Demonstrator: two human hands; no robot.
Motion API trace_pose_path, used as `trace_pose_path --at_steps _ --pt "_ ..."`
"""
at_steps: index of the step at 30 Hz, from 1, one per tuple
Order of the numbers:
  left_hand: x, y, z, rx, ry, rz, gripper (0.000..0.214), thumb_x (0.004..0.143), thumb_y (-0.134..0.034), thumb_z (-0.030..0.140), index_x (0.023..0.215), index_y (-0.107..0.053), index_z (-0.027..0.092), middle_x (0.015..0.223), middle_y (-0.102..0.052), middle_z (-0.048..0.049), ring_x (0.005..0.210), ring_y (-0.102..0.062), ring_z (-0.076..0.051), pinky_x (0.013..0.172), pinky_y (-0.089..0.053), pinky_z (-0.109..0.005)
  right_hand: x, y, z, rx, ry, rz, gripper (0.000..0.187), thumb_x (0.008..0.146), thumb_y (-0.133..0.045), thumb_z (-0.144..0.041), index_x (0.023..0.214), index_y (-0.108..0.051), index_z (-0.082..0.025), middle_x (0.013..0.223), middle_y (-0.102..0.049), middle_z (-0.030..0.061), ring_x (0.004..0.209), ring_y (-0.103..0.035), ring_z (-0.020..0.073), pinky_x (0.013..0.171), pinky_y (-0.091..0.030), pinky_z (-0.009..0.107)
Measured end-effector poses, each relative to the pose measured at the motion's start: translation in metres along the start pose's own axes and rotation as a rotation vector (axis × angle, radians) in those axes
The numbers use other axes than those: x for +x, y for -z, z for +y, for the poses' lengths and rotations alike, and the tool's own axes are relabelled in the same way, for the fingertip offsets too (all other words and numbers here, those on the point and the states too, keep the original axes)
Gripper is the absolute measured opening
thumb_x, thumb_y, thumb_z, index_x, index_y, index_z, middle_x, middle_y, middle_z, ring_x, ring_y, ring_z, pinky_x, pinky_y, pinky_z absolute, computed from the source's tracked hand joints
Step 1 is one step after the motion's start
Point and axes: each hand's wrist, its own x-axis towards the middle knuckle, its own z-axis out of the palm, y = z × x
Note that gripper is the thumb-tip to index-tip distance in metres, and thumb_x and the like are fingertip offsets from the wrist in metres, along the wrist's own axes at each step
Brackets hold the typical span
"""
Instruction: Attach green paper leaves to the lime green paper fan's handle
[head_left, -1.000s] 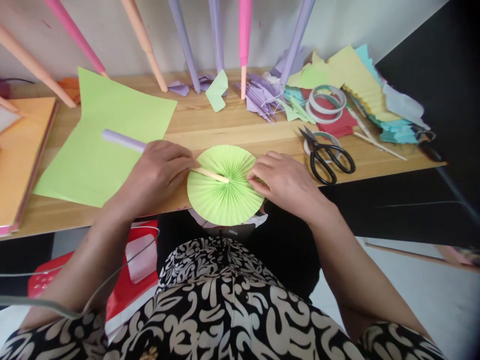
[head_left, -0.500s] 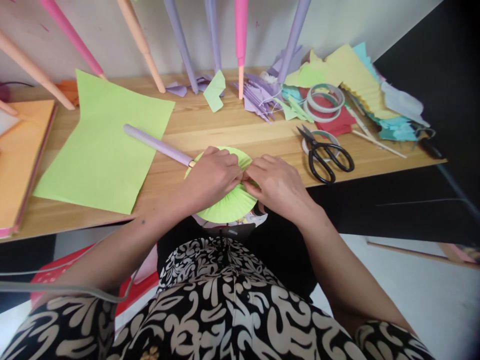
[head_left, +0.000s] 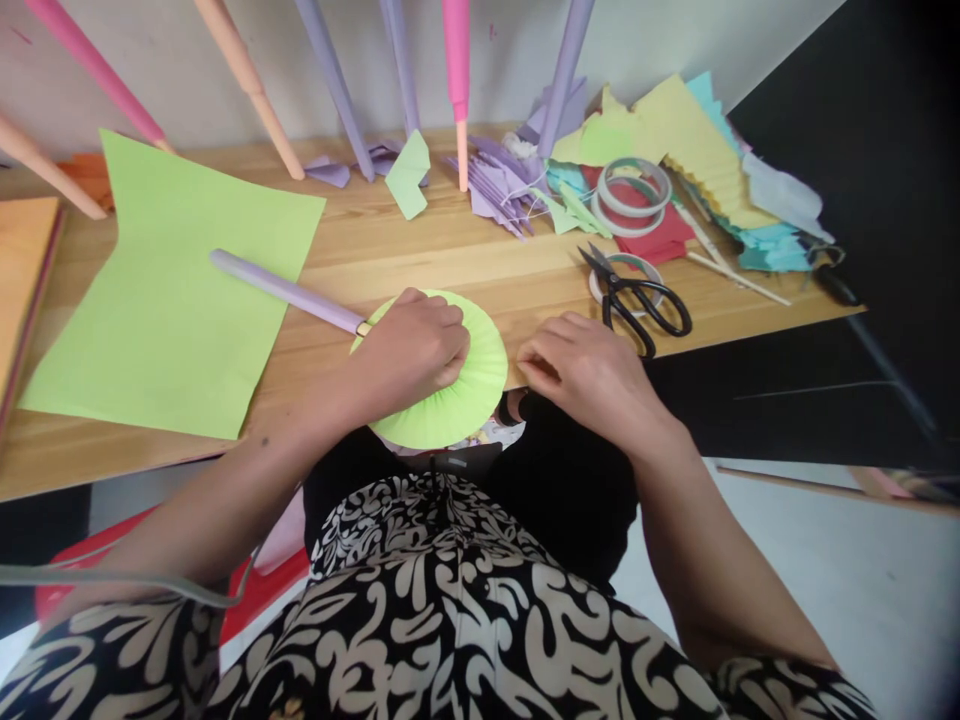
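Right hand [head_left: 583, 368] shifted off green fan [head_left: 478, 372], grip unclear, left hand [head_left: 421, 345] clenched on fan, overhanging table edge [head_left: 750, 331]

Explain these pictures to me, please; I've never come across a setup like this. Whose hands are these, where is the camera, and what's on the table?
There is no machine here, just a person's two bare hands. The view comes from a camera worn on their head, looking forward and down.

The left hand lies with curled fingers over a round, pleated green paper disc at the table's near edge. A purple handle extends from beside that hand across a flat green sheet. What the fingers grasp underneath is hidden.

The right hand is apart from the disc, fingers bent; I can't make out anything in it.

Farther right are black scissors and white rings, probably tape rolls.
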Motion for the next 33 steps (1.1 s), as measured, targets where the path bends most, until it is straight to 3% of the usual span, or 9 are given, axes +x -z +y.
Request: trace_pose_path --at_steps 4,9,17,24,33 --pt "-0.001 0.002 -0.001 -0.024 0.003 -0.025 0.022 0.092 -0.048 0.012 0.072 -0.058 0.016 0.076 -0.062 -0.0039 0.075 -0.054 -0.018 0.075 -0.035 -0.035 -0.005 0.006 0.004 0.045 -0.018 0.040 0.019 0.097 -0.054 -0.021 0.082 -0.064 -0.020 0.080 -0.064 0.0057 0.080 -0.053 0.0217 0.073 -0.039 0.033" --pt "-0.003 -0.001 -0.003 -0.059 0.001 -0.006 0.018 0.089 -0.050 0.012 0.075 -0.060 0.017 0.077 -0.064 -0.0033 0.077 -0.055 -0.018 0.075 -0.035 -0.034 0.004 -0.004 -0.010 0.124 0.044 -0.010 0.021 0.101 -0.054 -0.032 0.093 -0.068 -0.019 0.089 -0.067 0.0079 0.088 -0.055 0.0235 0.075 -0.039 0.035" --pt "-0.005 -0.002 -0.002 -0.087 0.022 -0.001 0.019 0.090 -0.050 0.013 0.074 -0.061 0.017 0.078 -0.064 -0.0034 0.077 -0.056 -0.018 0.076 -0.036 -0.034 0.009 -0.009 -0.020 0.023 0.048 -0.003 0.028 0.102 -0.048 -0.023 0.081 -0.065 -0.019 0.082 -0.064 0.0065 0.080 -0.050 0.0212 0.070 -0.033 0.034" --pt "0.006 -0.011 0.011 -0.114 -0.012 0.078 0.024 0.095 -0.053 0.021 0.074 -0.064 0.017 0.077 -0.065 -0.0045 0.075 -0.056 -0.019 0.074 -0.035 -0.036 0.012 -0.011 -0.023 0.019 0.036 0.008 0.023 0.099 -0.051 -0.022 0.081 -0.065 -0.019 0.081 -0.065 0.0063 0.081 -0.051 0.0216 0.071 -0.033 0.033" --pt "0.008 -0.013 0.010 -0.105 -0.008 0.071 0.026 0.096 -0.052 0.017 0.073 -0.064 0.016 0.077 -0.065 -0.0052 0.077 -0.057 -0.020 0.073 -0.035 -0.036 -0.006 -0.006 -0.002 0.032 -0.011 0.039 0.019 0.097 -0.052 -0.018 0.081 -0.064 -0.020 0.080 -0.065 0.0046 0.080 -0.053 0.0211 0.074 -0.037 0.033"
